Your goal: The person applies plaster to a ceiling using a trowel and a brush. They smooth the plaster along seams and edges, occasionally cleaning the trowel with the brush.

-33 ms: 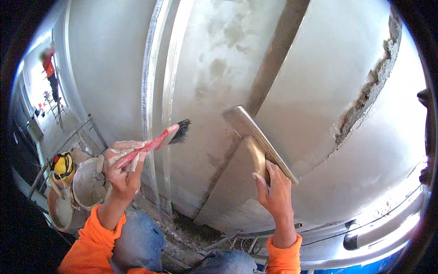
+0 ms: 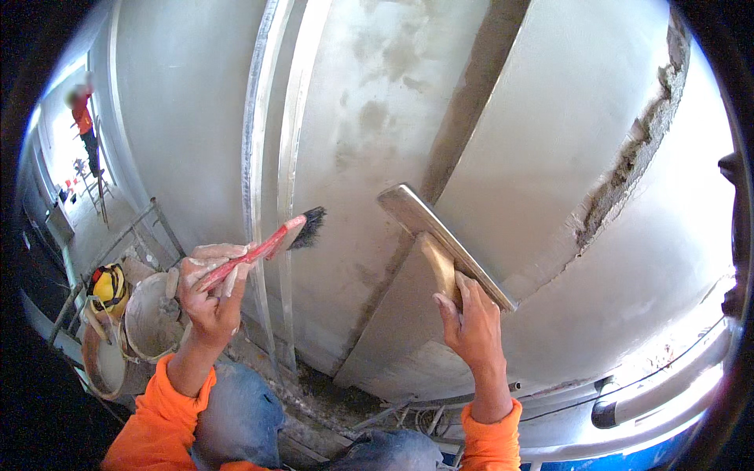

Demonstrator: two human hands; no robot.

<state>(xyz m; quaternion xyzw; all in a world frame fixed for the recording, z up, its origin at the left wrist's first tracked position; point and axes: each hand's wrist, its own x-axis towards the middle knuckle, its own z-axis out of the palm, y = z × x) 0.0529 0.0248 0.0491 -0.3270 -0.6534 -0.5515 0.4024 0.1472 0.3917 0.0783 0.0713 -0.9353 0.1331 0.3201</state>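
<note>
My left hand (image 2: pixel 210 292), its fingers coated with pale plaster, is closed round the red handle of a paintbrush (image 2: pixel 271 245). The brush's dark bristles point up and to the right, in front of the wall. In my right hand (image 2: pixel 473 322) is a plastering trowel (image 2: pixel 452 247), gripped by its wooden handle. Its long metal blade slants from upper left to lower right, close to the grey plastered wall (image 2: pixel 377 157); whether it touches I cannot tell. A darker recessed strip (image 2: pixel 463 102) runs down the wall behind the blade.
Buckets (image 2: pixel 148 318) stand at lower left beside a yellow helmet (image 2: pixel 107 284) and a metal rail (image 2: pixel 129 228). A rough broken groove (image 2: pixel 628 165) cuts the wall at right. Pipes (image 2: pixel 667 385) run at lower right. Another person (image 2: pixel 84 122) stands on a ladder at far left.
The trowel has shifted very slightly up and left, its blade tilting a little. My left hand and the paintbrush have barely moved.
</note>
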